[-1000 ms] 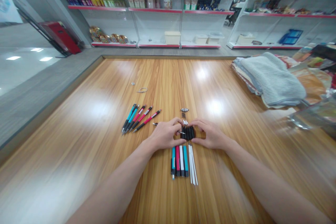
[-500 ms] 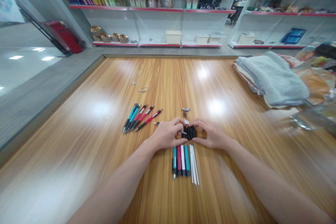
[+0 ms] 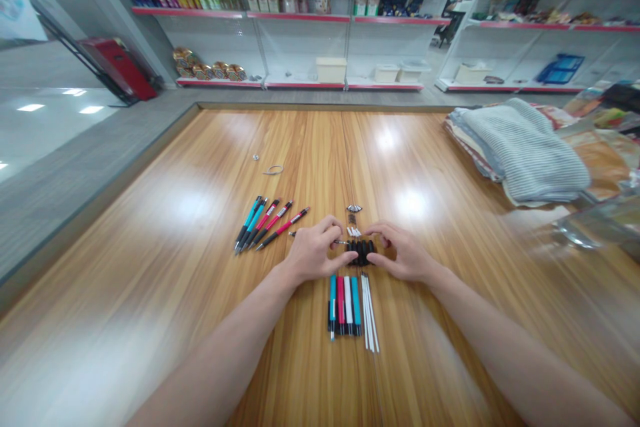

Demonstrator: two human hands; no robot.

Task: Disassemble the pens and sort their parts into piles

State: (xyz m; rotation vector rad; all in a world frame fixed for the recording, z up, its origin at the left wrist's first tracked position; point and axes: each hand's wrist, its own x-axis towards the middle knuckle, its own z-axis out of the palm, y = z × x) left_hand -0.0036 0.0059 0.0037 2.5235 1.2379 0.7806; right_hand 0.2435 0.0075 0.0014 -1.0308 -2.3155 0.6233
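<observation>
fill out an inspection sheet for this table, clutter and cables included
Surface: wood-grain table, glossy, with a lengthwise seam
Job's things: black pen grips, four pen barrels, white refills, silvery tips, spring-like pieces and short white pieces, in groups; five pens to their left
Clutter: folded cloths and a glossy clear object at the right; a small silvery piece beyond the pens
Left hand: holds a slim pen-like piece, partly hidden; thumb at the grips
Right hand: fingers curved open at the grips' right end, contact unclear
Cables: nothing seen for certain; a thin grey loop lies past the pens, nature unclear
Surroundings: stocked shelves with red edges; a red box-like object at the far left
</observation>
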